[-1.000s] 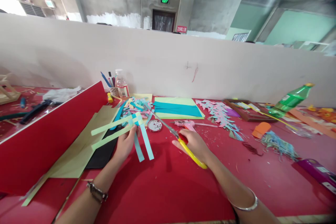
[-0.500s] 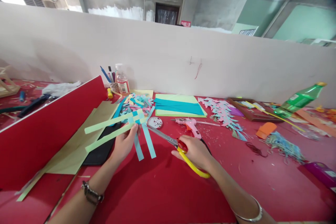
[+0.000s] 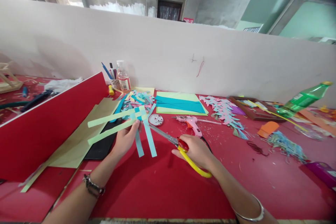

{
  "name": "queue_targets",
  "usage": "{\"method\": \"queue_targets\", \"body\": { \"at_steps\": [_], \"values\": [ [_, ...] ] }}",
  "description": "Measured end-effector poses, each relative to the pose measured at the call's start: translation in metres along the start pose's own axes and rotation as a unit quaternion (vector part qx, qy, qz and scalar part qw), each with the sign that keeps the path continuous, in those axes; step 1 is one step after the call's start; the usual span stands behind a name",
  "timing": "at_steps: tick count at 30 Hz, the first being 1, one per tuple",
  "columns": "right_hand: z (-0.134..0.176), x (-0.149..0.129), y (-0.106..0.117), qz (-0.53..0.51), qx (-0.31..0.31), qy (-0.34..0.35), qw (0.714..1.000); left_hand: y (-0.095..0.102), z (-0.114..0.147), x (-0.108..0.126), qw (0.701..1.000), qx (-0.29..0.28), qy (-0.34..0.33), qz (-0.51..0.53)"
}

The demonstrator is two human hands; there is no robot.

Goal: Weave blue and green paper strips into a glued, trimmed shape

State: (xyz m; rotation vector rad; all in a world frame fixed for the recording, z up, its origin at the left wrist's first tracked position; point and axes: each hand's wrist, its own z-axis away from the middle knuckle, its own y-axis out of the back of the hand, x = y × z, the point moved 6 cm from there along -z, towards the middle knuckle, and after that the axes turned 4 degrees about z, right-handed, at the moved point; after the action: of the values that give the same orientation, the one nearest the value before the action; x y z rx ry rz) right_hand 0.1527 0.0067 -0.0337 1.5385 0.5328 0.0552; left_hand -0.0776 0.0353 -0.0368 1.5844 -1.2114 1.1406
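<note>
My left hand (image 3: pixel 127 135) pinches a small woven piece of paper strips (image 3: pixel 141 112) above the red table. Two pale green strips stick out to the left and light blue strips hang down from its checkered centre. My right hand (image 3: pixel 195 148) grips a pair of scissors (image 3: pixel 164 134) with yellow and red handles. The scissor blades point up and left, their tip close to the woven piece's right side; whether they touch it I cannot tell. Behind the woven piece lies a heap of cut paper scraps (image 3: pixel 139 98).
A pink glue gun (image 3: pixel 193 124) and a round lid of small bits (image 3: pixel 155 119) lie beyond the scissors. Blue strips (image 3: pixel 180 104) rest on green paper at the back. A green bottle (image 3: pixel 301 99) leans at right; a red divider (image 3: pixel 52 126) stands at left.
The view has shifted slightly, so the table and wall appear a little higher and to the right. Both hands keep their hold, and the scissors stay beside the woven piece.
</note>
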Motion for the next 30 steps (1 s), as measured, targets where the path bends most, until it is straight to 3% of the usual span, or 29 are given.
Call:
{"method": "queue_targets", "body": {
  "at_steps": [8,21,27,30],
  "values": [
    [0.000,-0.002,0.001,-0.005,-0.007,0.001,1.000,0.000,0.000,0.006,1.000,0.022,-0.002,0.017],
    [0.000,-0.001,0.001,-0.010,-0.028,-0.006,1.000,-0.001,-0.001,0.004,0.999,0.003,-0.042,0.028],
    [0.000,0.001,0.002,-0.030,-0.025,-0.006,0.999,0.005,-0.004,-0.002,0.992,0.040,-0.032,0.112],
    [0.001,0.003,0.003,-0.038,-0.024,-0.008,0.999,0.004,-0.008,-0.004,0.986,0.028,-0.018,0.165]
  ]
}}
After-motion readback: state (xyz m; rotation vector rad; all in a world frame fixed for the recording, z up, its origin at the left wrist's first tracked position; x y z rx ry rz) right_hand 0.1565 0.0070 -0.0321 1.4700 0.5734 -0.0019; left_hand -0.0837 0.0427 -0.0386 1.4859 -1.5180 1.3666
